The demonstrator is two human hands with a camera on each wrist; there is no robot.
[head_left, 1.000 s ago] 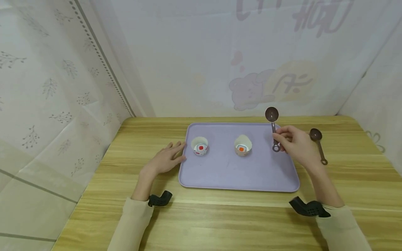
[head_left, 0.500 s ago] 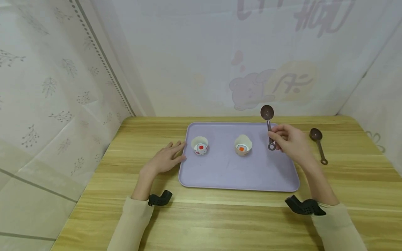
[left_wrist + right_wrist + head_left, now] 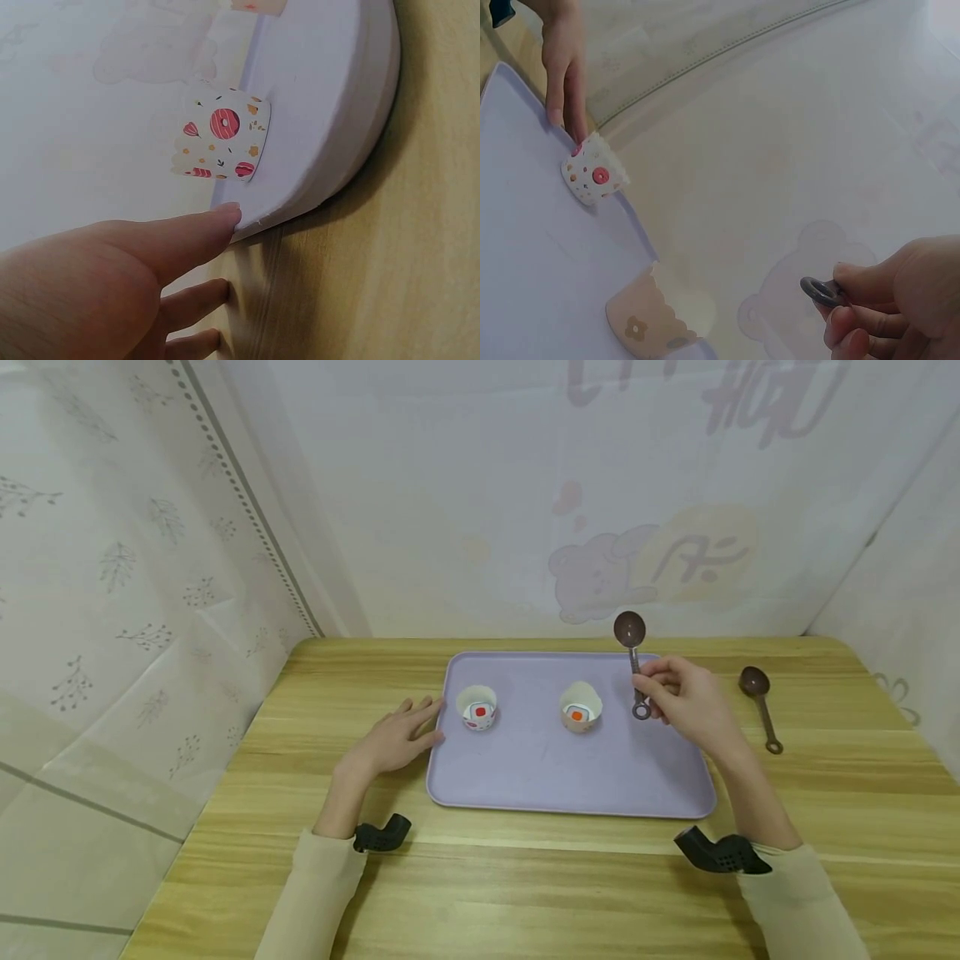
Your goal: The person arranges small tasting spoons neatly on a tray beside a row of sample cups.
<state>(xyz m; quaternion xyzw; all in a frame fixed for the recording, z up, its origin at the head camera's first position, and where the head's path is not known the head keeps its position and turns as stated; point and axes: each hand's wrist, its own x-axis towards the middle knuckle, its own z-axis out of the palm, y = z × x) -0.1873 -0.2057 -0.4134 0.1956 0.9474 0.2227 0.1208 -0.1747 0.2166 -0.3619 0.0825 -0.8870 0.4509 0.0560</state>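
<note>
My right hand (image 3: 686, 700) pinches the handle of a brown measuring spoon (image 3: 630, 630), its bowl pointing away over the far right part of the purple tray (image 3: 525, 777). In the right wrist view only the ring end of the spoon's handle (image 3: 821, 291) shows past my fingers. My left hand (image 3: 393, 739) has its fingers spread and touches the tray's left edge. Close to it on the tray stands a white paper cup with donut prints (image 3: 221, 135), a red-marked piece inside. A tan paper cup (image 3: 581, 708) with an orange-marked piece sits mid-tray, left of the spoon.
A second brown measuring spoon (image 3: 756, 683) lies on the wooden table (image 3: 480, 893) right of the tray. Behind the table hangs a pale printed cloth (image 3: 450, 510), with more cloth at both sides. Each wrist wears a black camera mount (image 3: 723, 852).
My right hand has carried the measuring spoon a little to the left over the tray, slowing in the last half second. The left hand, cups and tray stay where they were.
</note>
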